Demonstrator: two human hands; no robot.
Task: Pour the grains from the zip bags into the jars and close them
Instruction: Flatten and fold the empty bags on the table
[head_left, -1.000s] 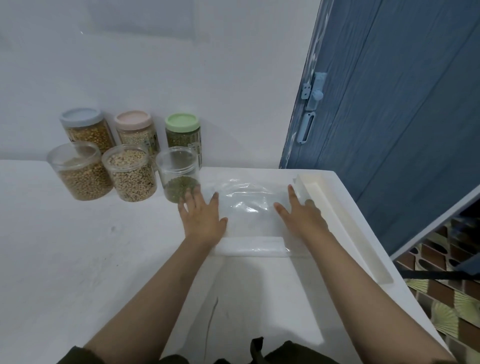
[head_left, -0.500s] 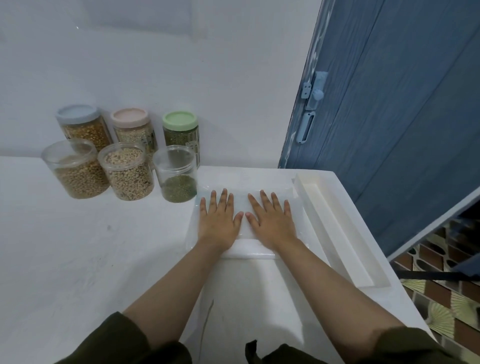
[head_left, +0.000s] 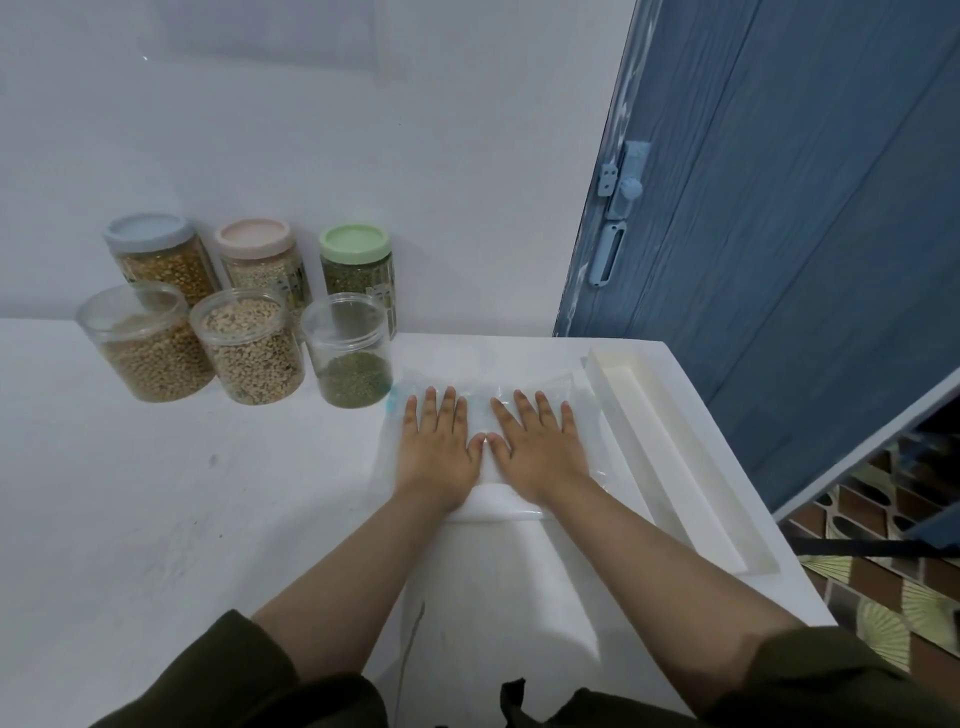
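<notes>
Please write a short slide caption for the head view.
Both hands, left and right, press an empty zip bag flat beside six grain jars.

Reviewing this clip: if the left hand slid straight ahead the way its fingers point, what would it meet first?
The left hand lies flat on the empty zip bags, fingers pointing toward the wall. Straight ahead it would cross the bags' far edge; the open jar of green grains stands just left of that line and could be brushed. Depth is uncertain.

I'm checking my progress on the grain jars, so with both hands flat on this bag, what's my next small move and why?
Probably lift both hands off and reach for a lid. The left hand and right hand press flat on the empty-looking zip bag, while the three front jars hold grain and appear uncovered; no loose lids are in view.
</notes>
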